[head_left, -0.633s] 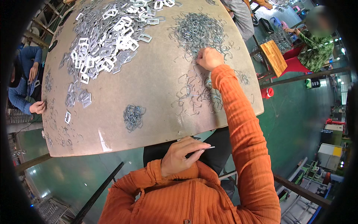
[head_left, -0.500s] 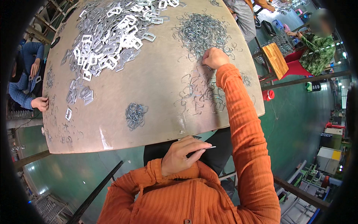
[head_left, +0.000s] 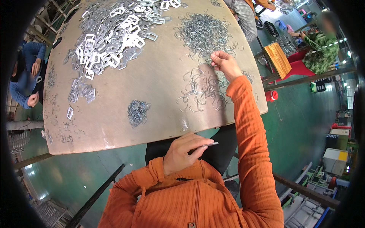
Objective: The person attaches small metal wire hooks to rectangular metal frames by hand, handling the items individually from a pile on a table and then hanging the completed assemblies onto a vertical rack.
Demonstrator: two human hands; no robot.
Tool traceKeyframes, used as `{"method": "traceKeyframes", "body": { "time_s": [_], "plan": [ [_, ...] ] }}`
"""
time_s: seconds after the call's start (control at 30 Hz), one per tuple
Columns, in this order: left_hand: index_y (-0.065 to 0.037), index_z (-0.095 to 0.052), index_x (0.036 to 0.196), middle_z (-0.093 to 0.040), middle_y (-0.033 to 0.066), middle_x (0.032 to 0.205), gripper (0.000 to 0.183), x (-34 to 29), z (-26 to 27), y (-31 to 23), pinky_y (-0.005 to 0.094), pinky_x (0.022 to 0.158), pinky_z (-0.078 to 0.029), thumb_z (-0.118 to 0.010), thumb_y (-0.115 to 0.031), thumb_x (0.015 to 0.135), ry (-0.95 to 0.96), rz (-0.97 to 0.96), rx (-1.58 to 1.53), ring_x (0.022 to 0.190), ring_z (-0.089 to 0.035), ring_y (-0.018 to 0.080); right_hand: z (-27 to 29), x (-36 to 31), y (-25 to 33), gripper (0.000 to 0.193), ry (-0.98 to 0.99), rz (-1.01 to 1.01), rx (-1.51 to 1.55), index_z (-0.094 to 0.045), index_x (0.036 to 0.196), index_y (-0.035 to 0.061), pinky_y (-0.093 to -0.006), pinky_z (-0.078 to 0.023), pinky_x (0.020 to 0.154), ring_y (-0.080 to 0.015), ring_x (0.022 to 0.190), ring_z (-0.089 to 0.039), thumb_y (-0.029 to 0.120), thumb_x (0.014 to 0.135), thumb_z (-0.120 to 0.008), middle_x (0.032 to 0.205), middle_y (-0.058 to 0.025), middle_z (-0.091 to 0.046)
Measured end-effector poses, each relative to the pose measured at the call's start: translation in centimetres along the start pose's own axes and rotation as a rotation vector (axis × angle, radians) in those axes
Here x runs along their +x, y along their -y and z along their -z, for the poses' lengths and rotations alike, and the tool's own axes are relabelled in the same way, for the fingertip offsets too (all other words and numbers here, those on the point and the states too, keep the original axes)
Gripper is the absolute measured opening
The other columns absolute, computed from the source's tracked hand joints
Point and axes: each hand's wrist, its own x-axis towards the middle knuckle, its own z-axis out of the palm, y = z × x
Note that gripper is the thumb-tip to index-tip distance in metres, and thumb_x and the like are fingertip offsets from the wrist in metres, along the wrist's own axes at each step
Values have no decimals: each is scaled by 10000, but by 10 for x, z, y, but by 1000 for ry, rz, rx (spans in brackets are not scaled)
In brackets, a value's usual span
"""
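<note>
Near the table's front edge, my left hand pinches a thin flat metal piece, seen edge-on between thumb and fingertips. My right hand is raised a little over the table with its thumb and fingers pressed together. Whatever they pinch is too small to make out. Just beyond that hand lies a dense pile of bent wire hooks. More loose wire hooks are scattered on the near side of it.
A big heap of flat metal frames covers the table's far left. A small clump of wire rings sits nearer. One co-worker sits at the left edge; another person is at the right beyond a wooden stool.
My right hand has lifted from the near edge of the hook pile and shifted slightly right. My left hand keeps its pinch. The left co-worker's hand has drawn back from the table.
</note>
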Motion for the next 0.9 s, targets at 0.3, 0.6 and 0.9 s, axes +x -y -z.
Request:
{"method": "traceKeyframes", "body": {
  "time_s": [0.3, 0.6, 0.9],
  "plan": [
    [-29, -681, 985, -668, 100, 870, 237, -4, -6, -3, 269, 700, -480, -653, 53, 764, -24, 24, 52, 764, -626, 191, -10, -169, 24, 148, 93, 59, 91, -560, 1004, -1, -208, -432, 563, -77, 662, -533, 128, 935, -542, 823, -26, -588],
    [22, -623, 943, -667, 92, 895, 150, -18, -15, 6, 235, 706, -523, -644, 72, 803, -22, 132, -11, 815, -659, 137, -49, -289, 16, 99, -108, 26, 66, -621, 903, -2, -186, -443, 529, -63, 645, -582, 88, 871, -648, 790, -33, -636],
    [21, -615, 926, -661, 109, 926, 151, -24, -17, 0, 256, 742, -536, -637, 89, 793, -36, 103, -39, 847, -657, 151, -62, -298, 11, 148, -141, -102, 329, -604, 927, -38, -228, -529, 591, -164, 699, -672, 103, 887, -624, 811, -113, -665]
  ]
}}
